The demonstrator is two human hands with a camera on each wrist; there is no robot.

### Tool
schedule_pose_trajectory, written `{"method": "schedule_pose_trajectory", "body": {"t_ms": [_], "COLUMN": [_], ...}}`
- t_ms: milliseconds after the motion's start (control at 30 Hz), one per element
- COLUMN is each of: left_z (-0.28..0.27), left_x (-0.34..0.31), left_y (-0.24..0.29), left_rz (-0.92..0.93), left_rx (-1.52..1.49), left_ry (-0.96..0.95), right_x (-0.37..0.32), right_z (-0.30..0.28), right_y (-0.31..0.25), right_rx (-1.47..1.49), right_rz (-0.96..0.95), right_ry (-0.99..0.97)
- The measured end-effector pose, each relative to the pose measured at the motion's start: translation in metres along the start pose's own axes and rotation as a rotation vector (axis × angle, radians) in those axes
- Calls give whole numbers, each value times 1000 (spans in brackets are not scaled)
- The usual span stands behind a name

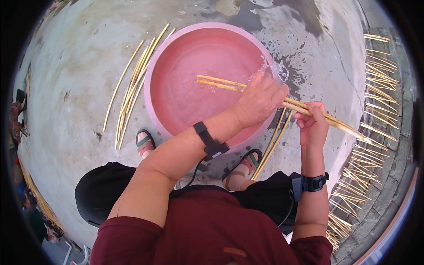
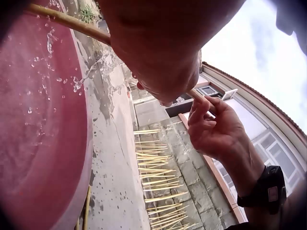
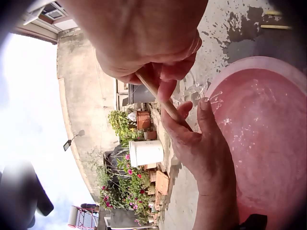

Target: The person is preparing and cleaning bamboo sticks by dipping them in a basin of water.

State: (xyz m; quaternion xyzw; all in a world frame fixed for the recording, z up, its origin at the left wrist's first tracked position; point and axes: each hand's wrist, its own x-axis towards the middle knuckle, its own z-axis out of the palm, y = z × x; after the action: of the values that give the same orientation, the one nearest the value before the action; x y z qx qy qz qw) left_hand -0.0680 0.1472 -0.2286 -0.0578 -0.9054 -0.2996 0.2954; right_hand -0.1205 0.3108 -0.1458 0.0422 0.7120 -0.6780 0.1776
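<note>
Two or so long yellowish sticks (image 1: pixel 221 83) slant across a pink round basin (image 1: pixel 212 25), their far ends over the water inside. My left hand (image 1: pixel 263 99) is wrapped around them above the basin's right side. Beyond the rim, my right hand (image 1: pixel 314 126) grips the same sticks between thumb and fingers, near their paler outer ends. Water splashes (image 1: pixel 278 70) up beside the left hand. In the right wrist view, the left hand (image 3: pixel 204 148) has its thumb raised beside a stick (image 3: pixel 168 106).
Several similar sticks (image 1: pixel 131 90) lie on the concrete left of the basin. Others (image 1: pixel 276 140) lie near the right sandalled foot (image 1: pixel 249 164). A long row of sticks (image 1: pixel 380 84) lines the paved edge at right. A white bucket (image 3: pixel 146 152) stands among potted plants.
</note>
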Motion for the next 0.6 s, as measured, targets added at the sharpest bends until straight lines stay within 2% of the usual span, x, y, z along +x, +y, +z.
{"method": "schedule_pose_trajectory", "body": {"t_ms": [33,133,200,267,333,400,467,500,567,600], "left_z": [4,15,22,18,-4,3,30,37,28,26], "left_x": [-4,-17,-39,-91,-136,-196,-246,-258,-189,-161], "left_y": [-5,-28,-63,-139,-180,-224,-246,-248,-184,-160], "left_rz": [-27,103,-22,-387,-940,-1328,-1557,-1602,-1860,-1735], "left_rx": [56,14,64,249,354,-145,-990,-1438,-1380,-1529], "left_ry": [-135,-33,-37,-131,-191,267,710,929,574,505], "right_x": [-3,-15,-16,-6,0,0,7,9,14,17], "right_z": [-1,11,-7,-46,-67,-60,-49,-41,-32,-29], "right_y": [0,3,-4,-19,-25,-15,1,9,24,32], "right_rx": [14,-36,-35,9,65,19,-38,-63,-73,-52], "right_rz": [10,0,-91,-164,-196,-137,-71,-48,11,44], "right_ry": [-37,-50,-3,1,49,90,80,68,46,36]}}
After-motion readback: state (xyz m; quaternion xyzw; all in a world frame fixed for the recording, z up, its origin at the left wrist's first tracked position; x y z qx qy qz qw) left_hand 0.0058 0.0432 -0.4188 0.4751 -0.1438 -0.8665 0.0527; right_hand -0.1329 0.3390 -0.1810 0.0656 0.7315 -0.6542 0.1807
